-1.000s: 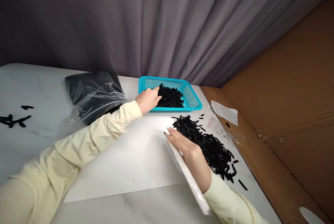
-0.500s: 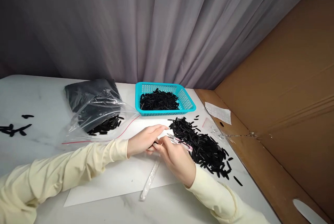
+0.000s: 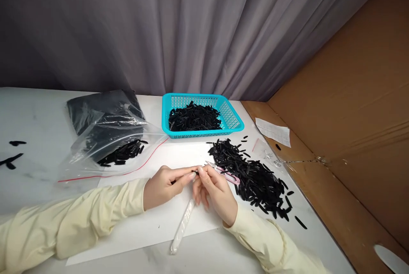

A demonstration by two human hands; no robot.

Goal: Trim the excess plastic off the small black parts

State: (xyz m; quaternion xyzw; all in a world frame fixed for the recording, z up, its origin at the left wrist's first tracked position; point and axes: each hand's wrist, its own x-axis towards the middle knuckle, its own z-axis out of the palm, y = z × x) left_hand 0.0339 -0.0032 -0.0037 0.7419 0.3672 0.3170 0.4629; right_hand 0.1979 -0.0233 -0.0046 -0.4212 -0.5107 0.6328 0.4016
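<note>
My left hand [image 3: 166,185] and my right hand [image 3: 215,188] meet fingertip to fingertip above a white sheet [image 3: 128,223]. Pinched between them is a small black strip [image 3: 195,173], mostly covered by the fingers; a bit of black also shows inside my left hand. A heap of slim black strips [image 3: 252,176] lies to the right. Pink-handled thread snips [image 3: 228,174] rest at the heap's near edge, close behind my right hand. Below the hands lies a narrow white plastic-wrapped stick [image 3: 182,228].
A turquoise basket [image 3: 204,133] with many black strips stands at the back. Left of it lies a clear zip bag [image 3: 86,150] with black contents. Several black pieces [image 3: 11,161] lie far left. A paper slip [image 3: 273,131] sits by the cardboard wall [image 3: 351,95] on the right.
Both hands have shifted: the left has turned with its fingers pointing right, and the right has opened its lower fingers downward. The black strip shows at the touching fingertips. The view has shifted slightly.
</note>
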